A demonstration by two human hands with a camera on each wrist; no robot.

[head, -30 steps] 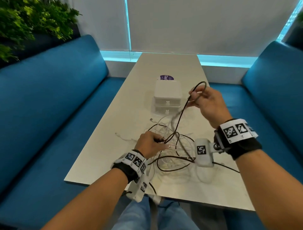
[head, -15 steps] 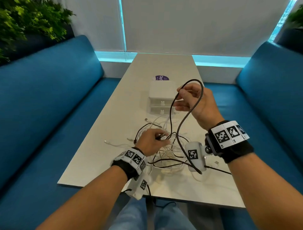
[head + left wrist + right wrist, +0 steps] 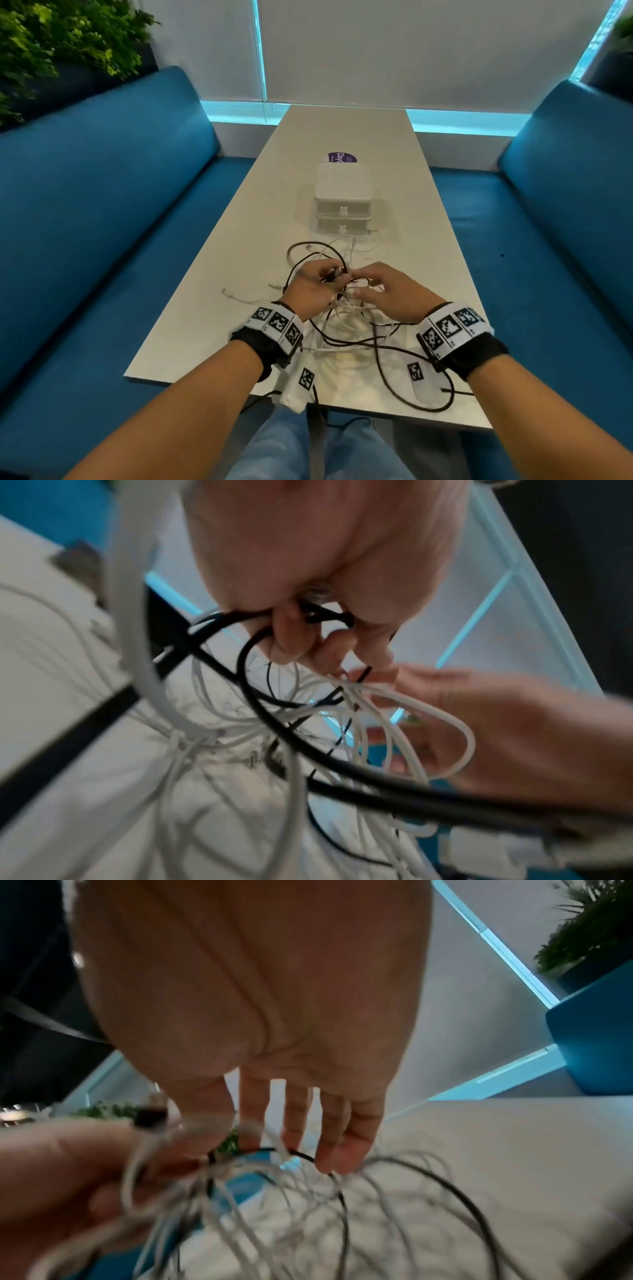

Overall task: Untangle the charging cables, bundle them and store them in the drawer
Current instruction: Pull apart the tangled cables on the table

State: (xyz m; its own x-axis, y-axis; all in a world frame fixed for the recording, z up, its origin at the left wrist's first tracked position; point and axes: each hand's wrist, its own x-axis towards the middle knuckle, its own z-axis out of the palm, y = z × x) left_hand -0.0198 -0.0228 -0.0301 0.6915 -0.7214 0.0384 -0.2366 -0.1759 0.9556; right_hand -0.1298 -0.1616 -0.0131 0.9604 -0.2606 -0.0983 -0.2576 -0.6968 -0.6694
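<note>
A tangle of white charging cables [image 3: 346,325] and one long black cable [image 3: 411,380] lies on the near end of the white table [image 3: 205,325]. My left hand [image 3: 334,274] curls round the black cable near its plug, with some white strands caught in it; the left wrist view shows those fingers [image 3: 284,639] closed on the black cable [image 3: 329,616]. My right hand [image 3: 373,284] is just to its right, fingers straight [image 3: 346,1150] and touching the white loops [image 3: 260,1191]. The white two-drawer box [image 3: 343,202] stands beyond the tangle, both drawers shut.
A purple round sticker [image 3: 340,158] lies behind the drawer box. Blue sofas [image 3: 102,205] flank the table on both sides, and plants [image 3: 51,44] stand at the far left. Black cable loops hang over the table's near edge [image 3: 428,407] towards my lap.
My right hand has let go of the raised black loop and come down onto the tangle beside my left hand. The left hand keeps its hold on the black cable.
</note>
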